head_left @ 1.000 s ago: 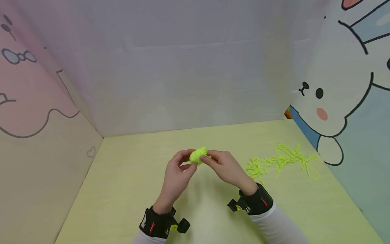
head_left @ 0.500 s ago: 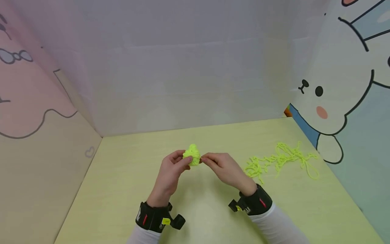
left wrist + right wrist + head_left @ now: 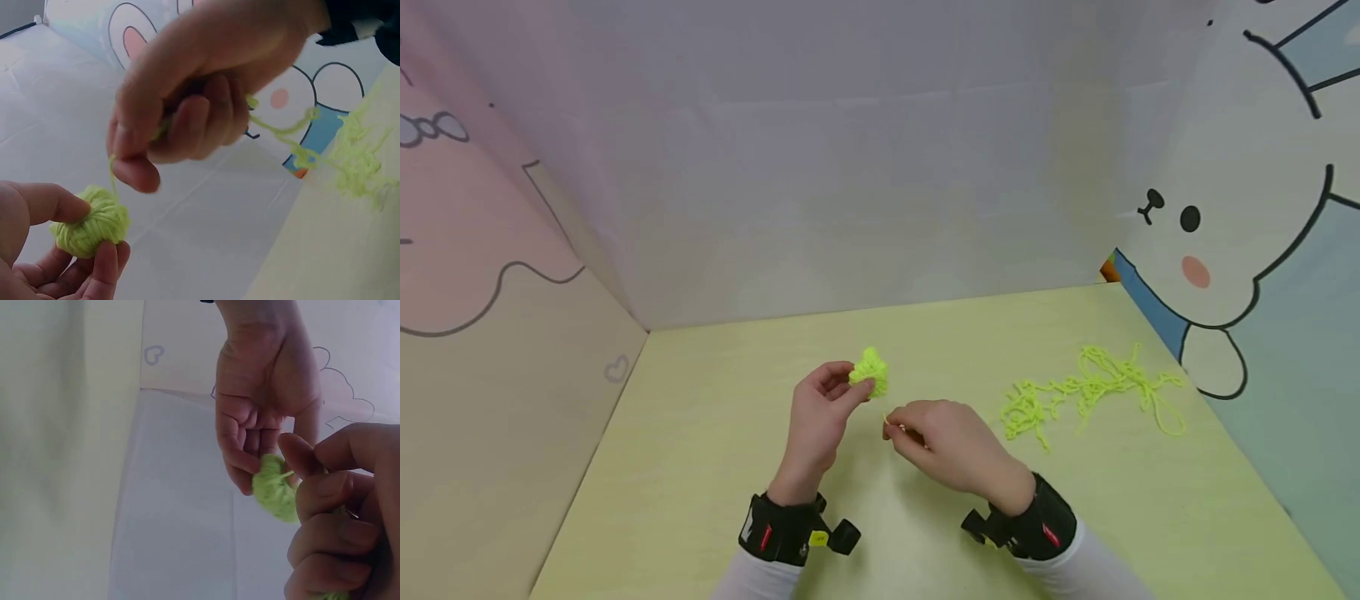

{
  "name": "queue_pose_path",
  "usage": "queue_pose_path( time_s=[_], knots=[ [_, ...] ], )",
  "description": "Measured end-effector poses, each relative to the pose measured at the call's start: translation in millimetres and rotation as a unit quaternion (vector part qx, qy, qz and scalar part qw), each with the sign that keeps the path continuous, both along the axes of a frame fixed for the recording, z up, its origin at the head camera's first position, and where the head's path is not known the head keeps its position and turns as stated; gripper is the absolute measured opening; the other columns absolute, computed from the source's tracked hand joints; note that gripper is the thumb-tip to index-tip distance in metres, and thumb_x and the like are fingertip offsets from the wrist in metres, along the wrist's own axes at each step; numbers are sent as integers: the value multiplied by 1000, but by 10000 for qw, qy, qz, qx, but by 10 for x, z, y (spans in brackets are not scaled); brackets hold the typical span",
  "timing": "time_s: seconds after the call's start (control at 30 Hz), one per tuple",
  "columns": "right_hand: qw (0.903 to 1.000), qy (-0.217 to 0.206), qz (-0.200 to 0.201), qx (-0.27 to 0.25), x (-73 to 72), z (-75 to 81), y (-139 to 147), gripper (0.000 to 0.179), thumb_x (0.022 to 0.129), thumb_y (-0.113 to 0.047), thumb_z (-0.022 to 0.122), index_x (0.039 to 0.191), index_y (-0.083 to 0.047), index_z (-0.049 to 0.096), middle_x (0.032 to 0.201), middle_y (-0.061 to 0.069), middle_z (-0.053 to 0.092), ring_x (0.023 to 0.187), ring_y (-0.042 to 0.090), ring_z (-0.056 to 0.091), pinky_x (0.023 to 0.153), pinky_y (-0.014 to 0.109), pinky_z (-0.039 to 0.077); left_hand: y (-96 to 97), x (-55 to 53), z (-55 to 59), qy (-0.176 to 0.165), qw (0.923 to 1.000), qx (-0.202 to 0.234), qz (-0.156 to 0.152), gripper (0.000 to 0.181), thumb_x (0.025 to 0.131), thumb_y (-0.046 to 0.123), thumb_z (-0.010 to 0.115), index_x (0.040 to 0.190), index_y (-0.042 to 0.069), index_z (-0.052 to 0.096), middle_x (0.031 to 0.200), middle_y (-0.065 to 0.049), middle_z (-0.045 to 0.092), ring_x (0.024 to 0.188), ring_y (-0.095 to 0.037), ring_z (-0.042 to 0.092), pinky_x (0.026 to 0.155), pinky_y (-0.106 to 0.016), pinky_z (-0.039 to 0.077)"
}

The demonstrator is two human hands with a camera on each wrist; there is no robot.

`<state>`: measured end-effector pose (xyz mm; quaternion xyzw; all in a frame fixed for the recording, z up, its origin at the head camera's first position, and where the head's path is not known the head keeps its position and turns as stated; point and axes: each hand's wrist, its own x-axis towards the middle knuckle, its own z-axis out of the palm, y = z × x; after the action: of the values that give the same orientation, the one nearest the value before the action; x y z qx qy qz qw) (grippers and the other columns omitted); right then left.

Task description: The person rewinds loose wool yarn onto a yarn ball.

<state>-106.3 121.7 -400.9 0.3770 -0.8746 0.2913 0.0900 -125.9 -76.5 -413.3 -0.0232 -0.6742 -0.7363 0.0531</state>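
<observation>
Between thumb and fingers, my left hand (image 3: 818,421) holds a small ball of neon yellow-green yarn (image 3: 871,372) above the table. My right hand (image 3: 955,446) is just right of it and lower, pinching a strand of the yarn between thumb and forefinger. In the left wrist view that strand (image 3: 113,178) runs from the ball (image 3: 90,224) up to the right fingertips, and more yarn passes through the curled fingers and trails off to the right. The right wrist view shows the ball (image 3: 275,490) partly behind the right fingers (image 3: 331,531).
A loose, tangled heap of the same yarn (image 3: 1093,387) lies on the right of the pale yellow table (image 3: 700,467). Printed walls stand at left and right, a plain whitish sheet (image 3: 850,208) at the back. Each wrist wears a black camera strap (image 3: 782,529).
My left hand has moved slightly left and turned the ball. My right hand has come off the ball, drawn down and toward me, and a strand now spans the gap.
</observation>
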Motion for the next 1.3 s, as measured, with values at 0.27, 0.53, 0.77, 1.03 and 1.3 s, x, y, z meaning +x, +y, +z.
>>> queue_pose_path(
  time_s=[0.27, 0.53, 0.77, 1.03, 1.3],
  knots=[
    [9948, 832, -153, -564, -67, 158, 126, 7, 92, -17, 66, 94, -19, 73, 76, -15, 60, 61, 0, 47, 50, 20, 44, 22, 46, -34, 638, 9868, -1486, -25, 27, 84, 10, 77, 109, 10, 69, 103, -6, 69, 86, -20, 66, 70, -26, 60],
    [9874, 1407, -307, -650, -219, 217, 179, 8, 91, -15, 69, 99, -13, 71, 85, -6, 67, 64, 4, 51, 49, 24, 48, 15, 87, -7, 986, 9692, -2195, -524, 22, 82, 12, 78, 103, 18, 74, 99, 5, 71, 83, -12, 63, 72, -40, 60],
    [9869, 1343, -571, -693, -322, 198, 218, 10, 93, -16, 69, 102, -14, 71, 91, -5, 68, 67, 6, 54, 51, 27, 50, -12, 140, 50, 940, 9692, -2057, -974, 23, 80, 7, 81, 100, 15, 74, 98, 2, 71, 87, -13, 64, 75, -41, 59],
    [9913, 734, -577, -931, -358, 131, 217, 9, 97, -20, 64, 101, -16, 72, 91, -6, 67, 63, 7, 48, 52, 28, 47, -40, 179, 115, 750, 9777, -1395, -1378, 23, 81, 2, 79, 103, 8, 73, 102, -6, 70, 84, -21, 65, 77, -31, 58],
    [9952, -209, -437, -855, -314, -30, 133, 14, 102, -19, 56, 104, -17, 71, 84, -8, 62, 61, 7, 46, 55, 28, 44, -68, 191, 143, 832, 9867, -23, -1395, 26, 84, 1, 76, 109, -3, 68, 103, -16, 68, 86, -30, 67, 78, -31, 60]
  ],
)
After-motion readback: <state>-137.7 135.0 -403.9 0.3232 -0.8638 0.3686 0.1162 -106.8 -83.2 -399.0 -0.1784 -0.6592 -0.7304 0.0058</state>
